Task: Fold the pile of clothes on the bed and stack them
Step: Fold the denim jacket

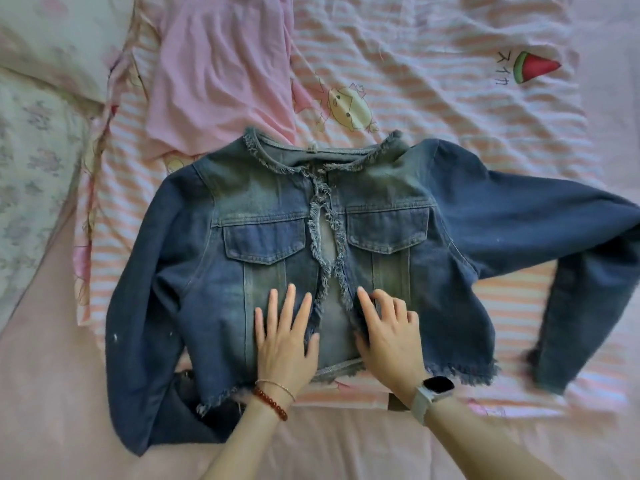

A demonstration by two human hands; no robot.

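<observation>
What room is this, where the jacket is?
Most likely a bedroom. The denim jacket lies spread on a bed with a striped cartoon sheet, and floral pillows sit at the left edge.

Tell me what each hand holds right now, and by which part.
The left hand holds nothing; it presses flat on the denim jacket. The right hand rests at the jacket's right front edge with fingers bent; a real pinch cannot be told.
</observation>
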